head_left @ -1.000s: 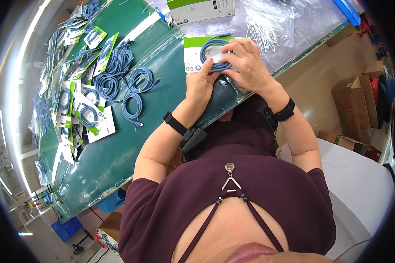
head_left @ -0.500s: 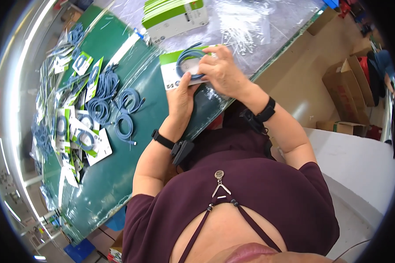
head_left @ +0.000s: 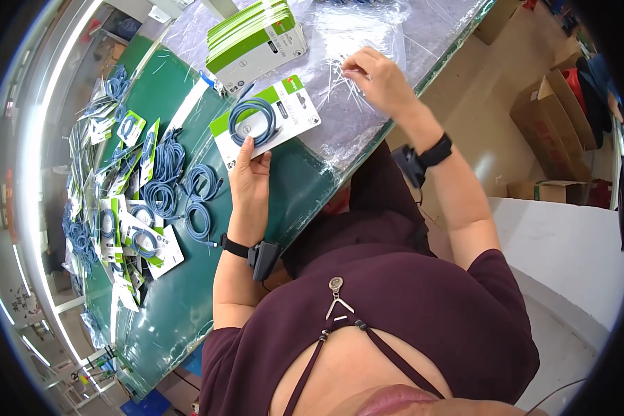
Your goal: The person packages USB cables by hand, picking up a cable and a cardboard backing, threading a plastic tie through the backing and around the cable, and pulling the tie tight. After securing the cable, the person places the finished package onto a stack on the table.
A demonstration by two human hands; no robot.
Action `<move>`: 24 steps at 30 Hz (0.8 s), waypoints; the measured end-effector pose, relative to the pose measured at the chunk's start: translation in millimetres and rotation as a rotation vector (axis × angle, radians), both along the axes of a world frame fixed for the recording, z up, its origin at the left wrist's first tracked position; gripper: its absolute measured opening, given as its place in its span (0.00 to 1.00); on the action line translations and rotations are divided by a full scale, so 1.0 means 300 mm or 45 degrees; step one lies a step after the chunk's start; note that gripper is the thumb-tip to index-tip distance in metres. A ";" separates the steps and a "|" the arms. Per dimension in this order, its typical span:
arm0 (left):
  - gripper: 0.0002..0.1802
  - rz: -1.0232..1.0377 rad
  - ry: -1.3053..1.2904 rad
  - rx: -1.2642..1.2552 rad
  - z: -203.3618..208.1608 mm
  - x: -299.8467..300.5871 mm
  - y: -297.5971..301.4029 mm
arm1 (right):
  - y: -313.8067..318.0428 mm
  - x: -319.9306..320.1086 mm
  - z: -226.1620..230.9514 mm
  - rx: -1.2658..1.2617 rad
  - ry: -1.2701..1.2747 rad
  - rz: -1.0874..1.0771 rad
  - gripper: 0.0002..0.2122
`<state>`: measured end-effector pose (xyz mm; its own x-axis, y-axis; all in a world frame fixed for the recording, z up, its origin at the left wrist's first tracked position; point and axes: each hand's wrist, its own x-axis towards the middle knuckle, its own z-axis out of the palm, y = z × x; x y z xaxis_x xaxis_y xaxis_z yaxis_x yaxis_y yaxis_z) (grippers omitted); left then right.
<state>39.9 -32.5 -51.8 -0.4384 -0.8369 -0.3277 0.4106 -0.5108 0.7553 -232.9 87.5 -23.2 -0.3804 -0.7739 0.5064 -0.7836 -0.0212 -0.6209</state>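
Observation:
My left hand (head_left: 250,184) grips the lower edge of a white and green packaging card (head_left: 295,114), thumb on its face. A coiled blue cable (head_left: 254,103) lies against the front of that card, under the thumb. Over to the right, my right hand (head_left: 387,84) is at the near edge of a heap of thin white cable ties (head_left: 357,43). Its fingers are bent and pinched together; whether a tie is between them is too small to tell. Both wrists wear black straps with small black units.
Behind the held card stands a stack of green and white cards (head_left: 267,57). Loose coiled blue cables (head_left: 198,220) and several carded ones (head_left: 148,243) cover the left of the green table (head_left: 187,295). Cardboard boxes (head_left: 551,139) stand on the floor at right.
My right hand has left the card and cable and moved right to the cable ties. My left hand has shifted left with the card, which now shows more of its face.

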 end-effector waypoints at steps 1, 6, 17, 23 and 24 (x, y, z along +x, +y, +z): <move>0.11 0.022 0.015 0.051 -0.001 0.002 -0.006 | -0.004 -0.031 -0.023 -0.002 0.000 0.005 0.06; 0.12 0.028 0.075 0.128 -0.032 0.010 -0.003 | -0.059 -0.052 -0.060 0.173 0.494 0.277 0.06; 0.12 0.034 0.223 0.240 -0.016 0.003 0.005 | -0.190 -0.061 -0.064 0.357 1.314 0.431 0.03; 0.12 0.015 0.525 0.485 -0.001 -0.029 -0.015 | -0.169 0.046 0.066 0.022 0.750 0.554 0.05; 0.12 -0.010 0.615 0.562 0.030 -0.033 -0.009 | -0.157 0.087 0.083 0.016 0.746 0.588 0.05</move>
<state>30.0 -35.3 -42.9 -0.6280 -0.6651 -0.4040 0.6461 -0.7350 0.2056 -206.9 40.4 1.6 0.3149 -0.7964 0.5163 -0.8992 -0.4244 -0.1063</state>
